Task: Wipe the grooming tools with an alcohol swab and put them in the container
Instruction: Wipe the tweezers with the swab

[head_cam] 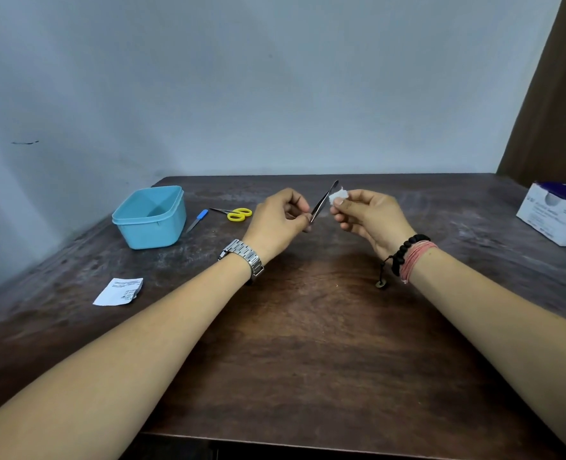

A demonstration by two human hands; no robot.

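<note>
Head view: our left hand [276,219] pinches tweezers [323,202] at their lower end, tips slanting up and away; our right hand [366,215] pinches a white swab [338,195] just beside them, above mid-desk. Scissors [236,214] and file [197,220] lie unwiped by the seemingly empty blue container [150,217] at the desk's [308,343] far left corner.

We're looking at shiny metal tweezers [323,202] over a worn, matt wood table [308,343]; left of them, a smooth plastic container [150,217] and crinkled paper wrapper [118,291].
</note>
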